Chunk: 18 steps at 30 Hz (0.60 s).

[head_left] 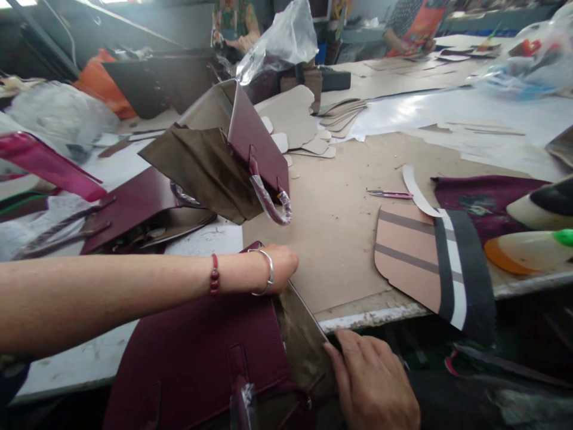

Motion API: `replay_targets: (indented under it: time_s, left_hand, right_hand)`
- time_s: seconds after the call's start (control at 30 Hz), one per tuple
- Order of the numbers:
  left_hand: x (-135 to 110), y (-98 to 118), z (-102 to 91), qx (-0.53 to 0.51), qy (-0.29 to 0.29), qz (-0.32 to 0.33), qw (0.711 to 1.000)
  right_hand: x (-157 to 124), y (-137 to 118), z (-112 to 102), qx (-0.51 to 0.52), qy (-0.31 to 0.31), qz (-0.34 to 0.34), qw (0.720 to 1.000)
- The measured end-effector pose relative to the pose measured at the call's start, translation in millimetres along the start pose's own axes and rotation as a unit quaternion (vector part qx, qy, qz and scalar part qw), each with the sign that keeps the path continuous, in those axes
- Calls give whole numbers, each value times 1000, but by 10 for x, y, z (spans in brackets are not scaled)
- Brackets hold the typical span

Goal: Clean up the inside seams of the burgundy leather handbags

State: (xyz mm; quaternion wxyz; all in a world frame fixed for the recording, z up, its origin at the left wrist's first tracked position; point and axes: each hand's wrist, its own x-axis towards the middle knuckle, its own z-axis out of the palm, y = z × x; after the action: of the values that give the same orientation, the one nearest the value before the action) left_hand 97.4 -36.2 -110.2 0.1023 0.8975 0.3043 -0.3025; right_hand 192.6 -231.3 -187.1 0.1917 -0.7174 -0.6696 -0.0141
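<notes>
A maroon leather handbag (pixel 201 352) with an olive-brown lining (pixel 304 340) lies at the table's near edge. My left hand (pixel 280 266) reaches across it and curls over the bag's top edge, fingers hidden behind the rim. It wears a silver bangle and a red bead bracelet. My right hand (pixel 371 382) rests low at the front, fingers together, pressing on the brown lining at the bag's side. A second maroon bag (pixel 250 137) with a wrapped handle stands behind, its brown lining pulled out.
Brown paper (pixel 340 227) covers the table's middle, with a pink tool (pixel 389 194) on it. A striped pattern piece (pixel 430 263) overhangs the front edge. Maroon leather pieces (pixel 134 203) lie at left. Plastic bags and cut patterns sit further back, and other people work at the far end.
</notes>
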Motion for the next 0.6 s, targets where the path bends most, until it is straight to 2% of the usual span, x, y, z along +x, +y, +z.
replay_targets:
  time_s: [0.03,0.1,0.2,0.37,0.6]
  left_hand:
    - [-3,3,-14,7,-10,2,1000]
    - [-6,6,-40,23,-31,7,999]
    - [1,-10,-56,9,-38,18,999]
    - [22,-54,-58,-18,-49,28,998]
    - [-5,-58,-124,-2,-62,14,998]
  right_hand:
    - [38,18,-12,-15,18,-60,998]
    - [133,54,-9,-28,18,-164,986]
    - [263,96,43,-42,-5,-246,968]
    - [382,106,100,-37,-5,-273,961]
    - [500,31,177,-14,-33,-261,965]
